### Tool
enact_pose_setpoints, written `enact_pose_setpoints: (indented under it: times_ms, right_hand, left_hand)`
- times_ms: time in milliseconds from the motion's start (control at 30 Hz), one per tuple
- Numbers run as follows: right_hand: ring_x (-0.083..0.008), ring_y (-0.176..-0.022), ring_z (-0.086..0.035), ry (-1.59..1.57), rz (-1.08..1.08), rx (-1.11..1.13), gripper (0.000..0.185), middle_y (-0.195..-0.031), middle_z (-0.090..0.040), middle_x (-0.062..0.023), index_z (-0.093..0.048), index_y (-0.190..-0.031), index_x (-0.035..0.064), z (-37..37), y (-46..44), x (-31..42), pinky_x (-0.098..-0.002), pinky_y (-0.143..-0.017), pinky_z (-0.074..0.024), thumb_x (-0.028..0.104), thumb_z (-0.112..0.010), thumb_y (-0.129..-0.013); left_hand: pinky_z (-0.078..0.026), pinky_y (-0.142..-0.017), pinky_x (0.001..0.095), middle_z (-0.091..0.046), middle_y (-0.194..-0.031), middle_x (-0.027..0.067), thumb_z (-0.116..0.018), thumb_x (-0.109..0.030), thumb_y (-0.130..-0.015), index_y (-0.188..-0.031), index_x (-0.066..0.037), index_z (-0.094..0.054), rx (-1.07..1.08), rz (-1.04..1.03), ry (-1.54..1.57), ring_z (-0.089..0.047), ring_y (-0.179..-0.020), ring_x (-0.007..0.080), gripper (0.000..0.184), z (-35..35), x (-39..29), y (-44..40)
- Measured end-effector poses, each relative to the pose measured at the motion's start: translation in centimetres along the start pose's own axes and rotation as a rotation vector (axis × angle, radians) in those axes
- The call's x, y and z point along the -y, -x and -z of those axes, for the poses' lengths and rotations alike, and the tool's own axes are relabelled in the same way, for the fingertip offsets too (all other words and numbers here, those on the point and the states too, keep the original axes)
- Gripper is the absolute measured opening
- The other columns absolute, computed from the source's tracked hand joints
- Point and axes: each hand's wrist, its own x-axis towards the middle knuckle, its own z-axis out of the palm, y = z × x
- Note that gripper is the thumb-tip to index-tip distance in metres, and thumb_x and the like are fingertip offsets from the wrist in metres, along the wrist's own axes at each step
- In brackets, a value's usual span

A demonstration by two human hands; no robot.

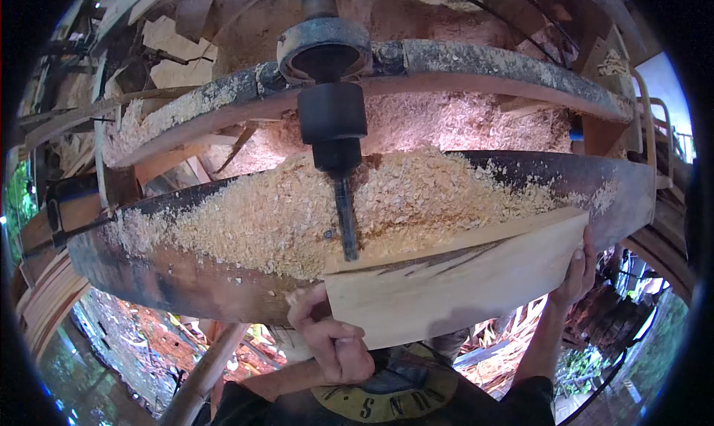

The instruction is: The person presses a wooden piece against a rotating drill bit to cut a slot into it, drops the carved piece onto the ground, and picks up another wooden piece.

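Head view: the board [454, 281] is grasped at opposite ends by left hand [332, 338] and right hand [576, 273], seemingly for steadiness near the bit [346, 218].

Board [454, 292]: pale cream, dark streak.
Shavings [260, 210] tan; chuck [332, 113] black; bit [345, 218] grey; shirt [480, 404] black, yellow ring print.

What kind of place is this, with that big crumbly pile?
It looks like a woodworking shop. There's a machine with a drill bit pointing down, a big heap of wood shavings around it, and a pale wooden board being held by the bit.
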Motion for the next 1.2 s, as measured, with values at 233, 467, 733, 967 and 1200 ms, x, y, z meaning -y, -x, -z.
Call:
enact_pose_setpoints:
  times_ms: [233, 467, 733, 967, 1200]
  right_hand:
    - [-0.0286, -0.121, -0.062, 0.175, 0.139, 0.02, 0.045, -0.136, -0.062, -0.0228, -0.054, -0.142, -0.0075, 0.5, 0.0, -1.0, -0.0393, -0.101, -0.0522, 0.012, -0.047, -0.101]
    - [-0.0265, -0.119, -0.063, 0.209, 0.123, 0.005, 0.045, -0.135, -0.063, -0.0211, -0.056, -0.14, -0.0078, 0.1, -0.4, 0.1, -0.0371, -0.1, -0.0525, 0.013, -0.049, -0.101]
    - [-0.0256, -0.119, -0.064, 0.371, 0.184, -0.024, 0.045, -0.136, -0.063, -0.0205, -0.058, -0.138, -0.0091, 0.0, -0.8, -0.2, -0.0357, -0.099, -0.0519, 0.016, -0.049, -0.101]
    - [-0.0258, -0.119, -0.063, 0.203, 0.124, 0.002, 0.046, -0.137, -0.063, -0.0204, -0.056, -0.139, -0.0093, -0.4, -0.9, 0.0, -0.0362, -0.101, -0.0509, 0.016, -0.05, -0.101]
    - [-0.0269, -0.117, -0.064, 0.081, 0.086, 0.003, 0.045, -0.136, -0.062, -0.0226, -0.055, -0.139, -0.01, -0.4, -0.8, -0.2, -0.0366, -0.1, -0.0519, 0.013, -0.047, -0.101]
  left_hand:
    - [-0.042, -0.105, 0.043, -0.04, -0.139, 0.0275, -0.046, -0.004, -0.086, -0.091, -0.002, -0.055, -0.011, 0.0, 0.011, -0.052, -0.119, 0.0315, 0.01, -0.4, 0.2, -0.4]
    - [-0.042, -0.104, 0.042, -0.041, -0.138, 0.0269, -0.046, -0.004, -0.085, -0.091, -0.002, -0.054, -0.015, -0.018, 0.054, -0.051, -0.119, 0.0316, 0.01, -0.8, 0.5, -0.7]
    - [-0.043, -0.104, 0.0424, -0.042, -0.134, 0.0264, -0.045, 0.002, -0.084, -0.089, -0.003, -0.054, 0.033, 0.003, -0.008, -0.049, -0.121, 0.0323, 0.012, -1.3, 0.5, -1.3]
    - [-0.044, -0.102, 0.0421, -0.041, -0.134, 0.0263, -0.047, 0.001, -0.085, -0.089, -0.004, -0.054, -0.016, 0.018, 0.007, -0.052, -0.116, 0.0307, 0.01, -0.6, -0.1, 0.3]
    - [-0.044, -0.103, 0.0416, -0.041, -0.135, 0.0265, -0.046, 0.0, -0.087, -0.092, -0.002, -0.054, 0.01, -0.033, 0.013, -0.052, -0.117, 0.031, 0.01, -0.7, 0.5, -0.6]
